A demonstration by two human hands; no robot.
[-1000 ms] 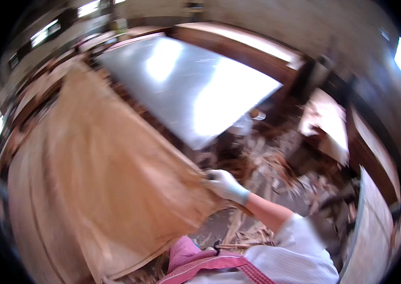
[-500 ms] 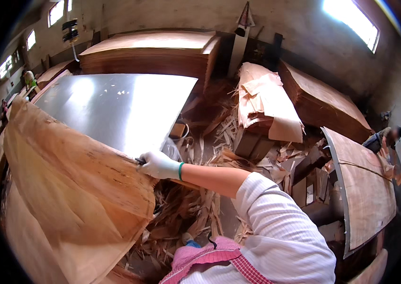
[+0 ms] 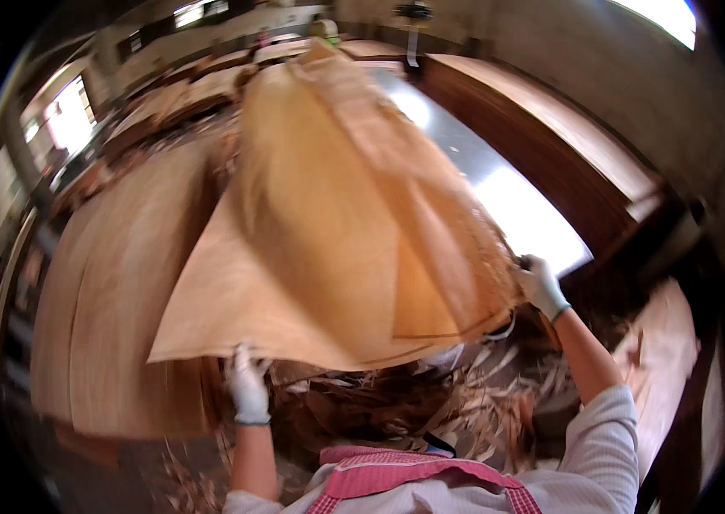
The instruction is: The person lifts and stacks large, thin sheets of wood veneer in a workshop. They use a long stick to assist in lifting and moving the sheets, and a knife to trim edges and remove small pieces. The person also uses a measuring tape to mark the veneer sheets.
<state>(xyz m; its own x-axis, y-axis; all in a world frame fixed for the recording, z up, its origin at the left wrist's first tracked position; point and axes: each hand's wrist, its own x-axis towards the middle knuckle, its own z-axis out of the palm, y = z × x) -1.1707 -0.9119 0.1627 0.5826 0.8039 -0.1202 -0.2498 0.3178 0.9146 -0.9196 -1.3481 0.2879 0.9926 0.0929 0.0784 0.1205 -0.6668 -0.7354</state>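
A large, thin tan wood veneer sheet stretches away in front of me, wavy and partly folded over, with its near edge hanging free. My left hand, in a pale glove, pinches that edge near its left corner. On the right, my gloved right hand is closed around a small dark object whose kind I cannot make out. That hand is at the ragged right border of the veneer, beside the shiny metal-topped table. Veneer covers part of the metal surface.
A stack of veneer stands to the left, and a long, tall stack runs beyond the metal table. Wood scraps litter the floor near me. More veneer lies at the right. A person is at the far end.
My view has swung left. My left hand has come into sight, gripping the veneer's near edge, which is now lifted and spread toward me. The right hand stays by the table edge.
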